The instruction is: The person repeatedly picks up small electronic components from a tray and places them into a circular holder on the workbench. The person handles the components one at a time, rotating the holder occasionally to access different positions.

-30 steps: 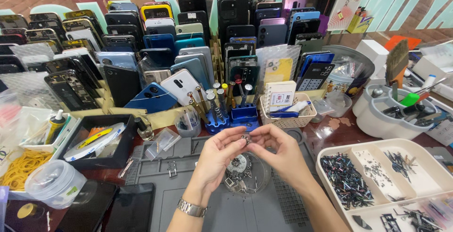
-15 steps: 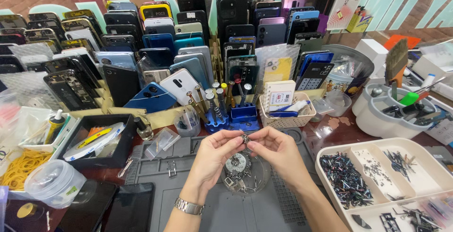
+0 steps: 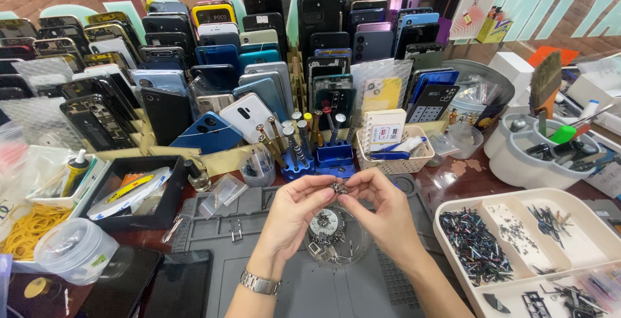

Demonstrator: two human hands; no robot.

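Both hands meet above the middle of the grey work mat (image 3: pixel 272 279), near its far edge. The left hand (image 3: pixel 294 218) and the right hand (image 3: pixel 385 218) pinch together one small metal part (image 3: pixel 339 188) between thumbs and forefingers. The fingertips are almost closed on it and the other fingers are curled loosely. The part is tiny, dark grey and shiny, with an uneven, lumpy outline; finer detail is too small to tell. It is held in the air, not touching the mat.

Directly under the hands a round clear dish (image 3: pixel 336 243) lies on the mat, holding small metal pieces and screws. The left wrist wears a metal watch (image 3: pixel 260 284).

At the right edge of the table stands a cream tray (image 3: pixel 517 205) with compartments of dark screws and tiny parts. Just beyond the mat's far edge is a blue holder of screwdrivers (image 3: pixel 317 156), and behind it rows of phone back covers (image 3: pixel 213 78) stand upright.
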